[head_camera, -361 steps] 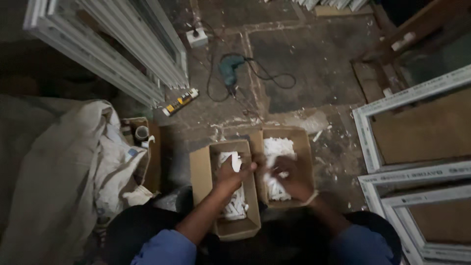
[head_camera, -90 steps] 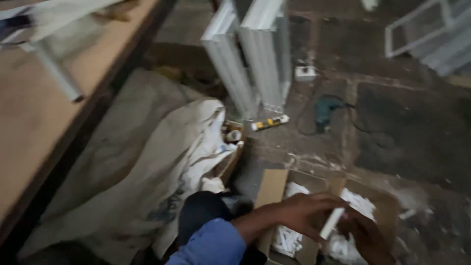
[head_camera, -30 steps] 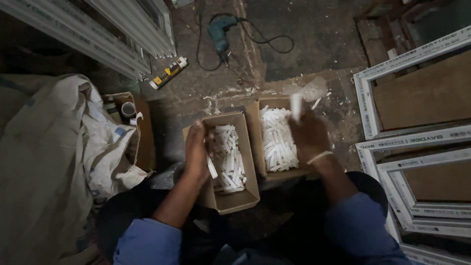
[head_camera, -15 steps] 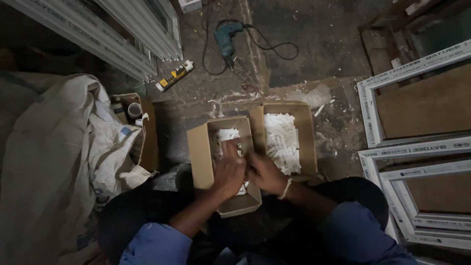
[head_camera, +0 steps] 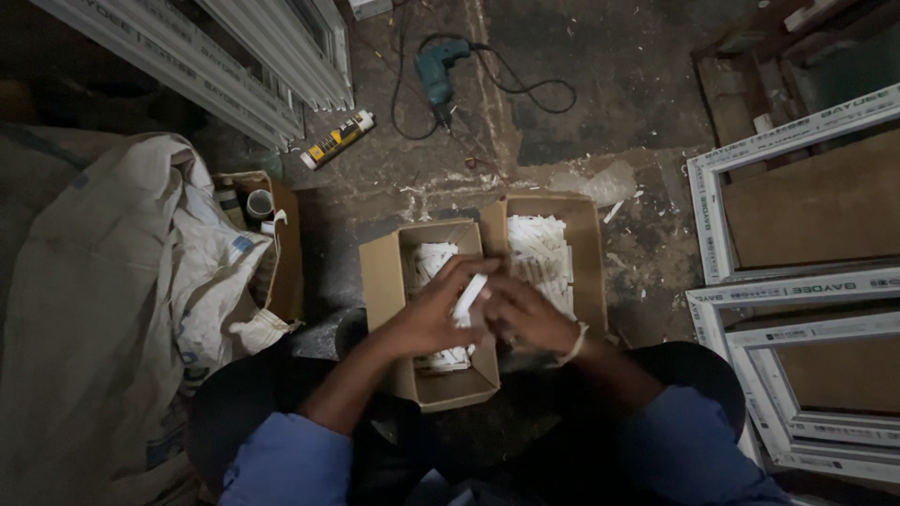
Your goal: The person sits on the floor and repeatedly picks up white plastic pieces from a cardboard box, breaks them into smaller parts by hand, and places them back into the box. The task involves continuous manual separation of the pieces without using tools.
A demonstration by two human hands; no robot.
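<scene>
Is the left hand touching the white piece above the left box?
Touching. In the head view, the left hand has its fingers wrapped around the white piece.

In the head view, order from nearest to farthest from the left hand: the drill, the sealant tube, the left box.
From the left hand:
1. Left box, directly under the hand.
2. Sealant tube, up and left on the floor.
3. Drill, top centre, farthest.

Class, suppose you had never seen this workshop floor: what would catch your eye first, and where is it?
First, the two hands, left hand and right hand, meeting at centre around a small white piece above two open cardboard boxes filled with white parts. Next, the white window frames stacked at right, and the teal power drill on the floor at top.
</scene>
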